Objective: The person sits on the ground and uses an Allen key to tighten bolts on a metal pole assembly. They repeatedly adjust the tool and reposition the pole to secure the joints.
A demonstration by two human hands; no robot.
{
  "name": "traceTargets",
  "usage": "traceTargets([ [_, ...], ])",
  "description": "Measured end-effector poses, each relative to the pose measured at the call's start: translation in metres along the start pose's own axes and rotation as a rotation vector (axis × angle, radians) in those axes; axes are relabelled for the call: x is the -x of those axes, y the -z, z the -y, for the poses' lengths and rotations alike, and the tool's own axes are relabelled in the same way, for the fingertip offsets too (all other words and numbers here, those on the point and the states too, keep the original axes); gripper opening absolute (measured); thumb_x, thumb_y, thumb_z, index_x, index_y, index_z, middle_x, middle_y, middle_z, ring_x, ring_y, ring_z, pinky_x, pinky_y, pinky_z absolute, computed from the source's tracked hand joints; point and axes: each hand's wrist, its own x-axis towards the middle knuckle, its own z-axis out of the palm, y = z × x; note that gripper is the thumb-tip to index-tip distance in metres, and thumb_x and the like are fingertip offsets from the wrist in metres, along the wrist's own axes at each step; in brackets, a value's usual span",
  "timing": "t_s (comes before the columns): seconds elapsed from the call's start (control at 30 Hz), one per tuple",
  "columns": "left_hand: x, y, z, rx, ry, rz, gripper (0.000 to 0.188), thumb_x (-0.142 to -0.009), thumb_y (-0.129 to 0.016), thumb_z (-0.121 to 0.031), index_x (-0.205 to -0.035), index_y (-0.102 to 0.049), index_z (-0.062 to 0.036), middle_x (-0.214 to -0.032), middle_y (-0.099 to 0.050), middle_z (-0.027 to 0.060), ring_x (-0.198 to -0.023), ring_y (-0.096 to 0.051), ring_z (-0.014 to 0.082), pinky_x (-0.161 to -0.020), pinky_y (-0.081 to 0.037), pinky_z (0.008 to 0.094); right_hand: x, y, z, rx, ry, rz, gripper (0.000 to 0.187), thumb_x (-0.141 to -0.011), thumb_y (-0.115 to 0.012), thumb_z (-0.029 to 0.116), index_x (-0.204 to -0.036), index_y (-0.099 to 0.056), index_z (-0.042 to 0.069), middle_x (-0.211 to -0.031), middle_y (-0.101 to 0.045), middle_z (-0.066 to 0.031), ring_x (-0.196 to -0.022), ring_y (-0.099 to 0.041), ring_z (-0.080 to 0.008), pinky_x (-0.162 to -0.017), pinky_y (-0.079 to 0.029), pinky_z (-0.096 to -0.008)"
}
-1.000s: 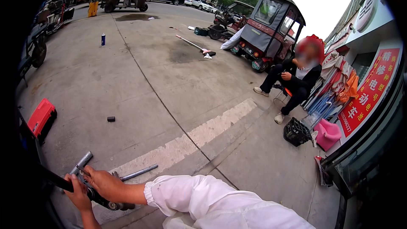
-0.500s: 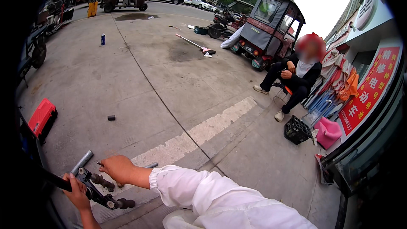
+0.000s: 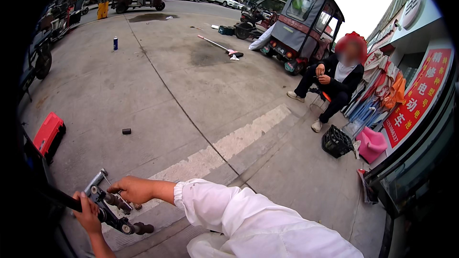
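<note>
Left hand [image 3: 87, 215]: is gripping a black bar [image 3: 64, 198]
Right hand [image 3: 136, 189]: is pinching a thin rod [image 3: 108, 180]
Bracket [image 3: 113, 220]: is sitting beside the left hand
Red case [image 3: 49, 135]: is lying nearby

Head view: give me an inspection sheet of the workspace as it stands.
Surface: grey pavement with a pale strip and dark stains.
Job's things: black bracket with rusty posts, black tube, thin metal rod.
Clutter: red case, short dark cylinder, blue can, black crate.
Hands: left hand closed on the tube; right hand beside the bracket, fingertips at the rod, grip unclear.
Cables: nothing seen.
Surroundings: seated person to the right, covered three-wheeler behind, pink seat-like item.
</note>
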Motion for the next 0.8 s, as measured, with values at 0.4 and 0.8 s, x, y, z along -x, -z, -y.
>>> traceTargets([
  [0.4,-0.02,0.014,-0.02,0.119,0.034,0.346,0.023,-0.103,-0.055,-0.017,-0.086,-0.044,-0.0084,-0.056,-0.038,-0.0022,-0.044,-0.033,0.0064,-0.044,-0.032,0.0241,0.008,0.018,0.035,-0.532,-0.32,-0.241,0.028,-0.101,-0.058,0.006,-0.127,-0.051,-0.002,-0.095,-0.067,-0.0091,-0.078,-0.071,-0.0148,-0.067,-0.059,-0.0282],
  [0.8,0.007,-0.005,-0.032,-0.319,0.022,-0.046,0.031,-0.098,-0.07,-0.032,-0.084,-0.059,-0.0064,-0.07,-0.056,-0.0005,-0.068,-0.055,0.0094,-0.069,-0.047,0.0268,-0.027,0.008,0.017,-0.526,-0.287,-0.211,0.045,-0.103,-0.059,0.045,-0.114,-0.061,0.002,-0.074,-0.053,0.0027,-0.054,-0.04,-0.0026,-0.046,-0.029,-0.0194],
])
